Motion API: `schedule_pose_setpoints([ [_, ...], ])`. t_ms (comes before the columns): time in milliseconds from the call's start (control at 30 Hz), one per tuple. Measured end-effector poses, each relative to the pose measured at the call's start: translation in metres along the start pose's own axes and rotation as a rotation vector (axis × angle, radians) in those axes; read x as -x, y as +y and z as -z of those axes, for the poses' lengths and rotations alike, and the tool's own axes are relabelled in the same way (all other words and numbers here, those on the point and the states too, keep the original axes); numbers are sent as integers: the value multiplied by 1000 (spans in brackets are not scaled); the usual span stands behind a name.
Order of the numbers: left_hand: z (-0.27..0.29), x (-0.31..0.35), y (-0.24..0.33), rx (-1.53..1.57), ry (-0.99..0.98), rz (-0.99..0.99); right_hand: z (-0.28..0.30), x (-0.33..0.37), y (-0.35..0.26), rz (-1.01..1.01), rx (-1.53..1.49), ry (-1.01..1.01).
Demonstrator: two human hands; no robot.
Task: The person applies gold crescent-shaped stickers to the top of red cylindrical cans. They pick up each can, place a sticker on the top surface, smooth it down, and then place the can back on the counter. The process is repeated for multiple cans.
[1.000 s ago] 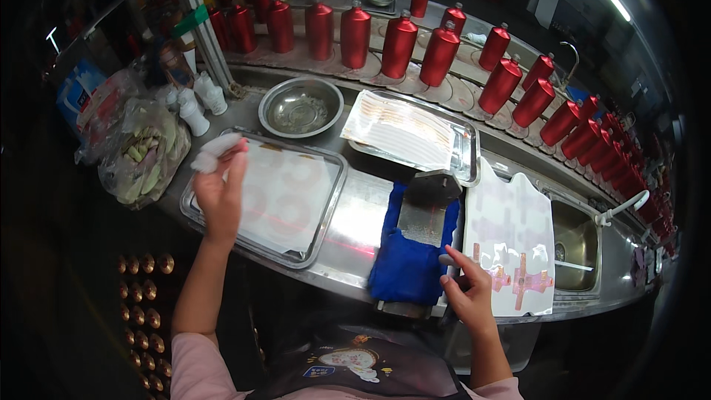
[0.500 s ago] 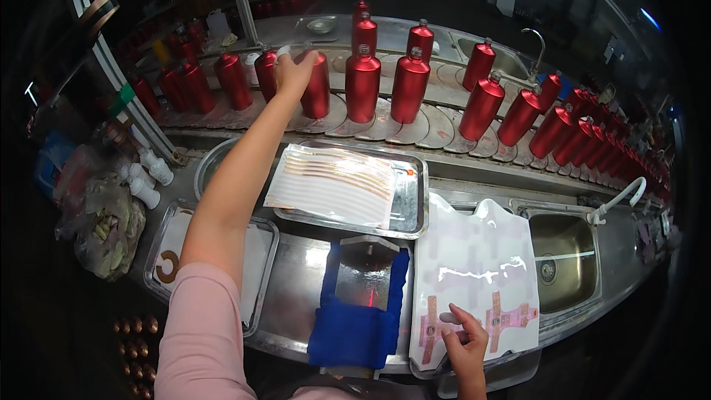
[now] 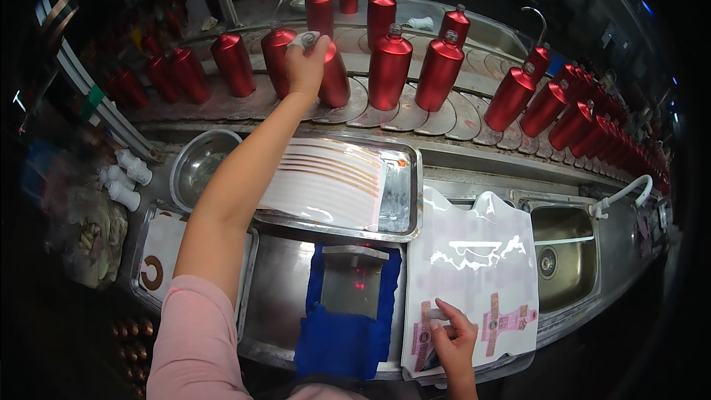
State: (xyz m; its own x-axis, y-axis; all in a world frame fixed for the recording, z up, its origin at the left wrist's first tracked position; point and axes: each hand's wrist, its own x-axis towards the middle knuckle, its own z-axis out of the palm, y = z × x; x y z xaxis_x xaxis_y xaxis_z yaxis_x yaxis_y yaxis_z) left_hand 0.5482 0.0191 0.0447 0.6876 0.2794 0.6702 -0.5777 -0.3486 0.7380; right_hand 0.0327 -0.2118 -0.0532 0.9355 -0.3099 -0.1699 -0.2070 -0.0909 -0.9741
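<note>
My left hand (image 3: 306,70) reaches out over the curved conveyor. Its fingers are closed round the neck of a glossy red bottle (image 3: 335,80), partly hiding its top; a whitish covering shows at the fingertips. Another red bottle (image 3: 278,55) stands just left of that hand. Low on the right, my right hand (image 3: 456,344) hovers at a pink, cross-shaped label (image 3: 422,335) on a white backing sheet (image 3: 470,252). Thumb and forefinger are apart, and a grey covering sits on one finger. Beside it on the sheet lies a second pink label (image 3: 507,322).
A steel tray (image 3: 416,200) holds a sheet of thin gold strips. A blue cloth (image 3: 342,344) surrounds a metal fixture with a red light spot. Further left are a round steel bowl (image 3: 200,167) and a smaller tray (image 3: 141,267). A sink (image 3: 564,244) lies right; red bottles line the conveyor.
The view has shifted slightly. My left hand has come round the bottle's neck, and the bottles have moved rightward in the picture. My right hand stays by the same label.
</note>
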Motion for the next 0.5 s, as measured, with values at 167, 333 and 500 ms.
schedule_pose_setpoints([
  [167, 69, 19, 57, 728, -91, 552, 0, 10, 9, 74, -9, -20],
  [333, 165, 67, 89, 1068, -188, 1088, -5, 17, 5, 113, -92, -16],
  [500, 241, 128, 91, 1068, -136, 916, -20, 21, -10, 166, -27, -127],
])
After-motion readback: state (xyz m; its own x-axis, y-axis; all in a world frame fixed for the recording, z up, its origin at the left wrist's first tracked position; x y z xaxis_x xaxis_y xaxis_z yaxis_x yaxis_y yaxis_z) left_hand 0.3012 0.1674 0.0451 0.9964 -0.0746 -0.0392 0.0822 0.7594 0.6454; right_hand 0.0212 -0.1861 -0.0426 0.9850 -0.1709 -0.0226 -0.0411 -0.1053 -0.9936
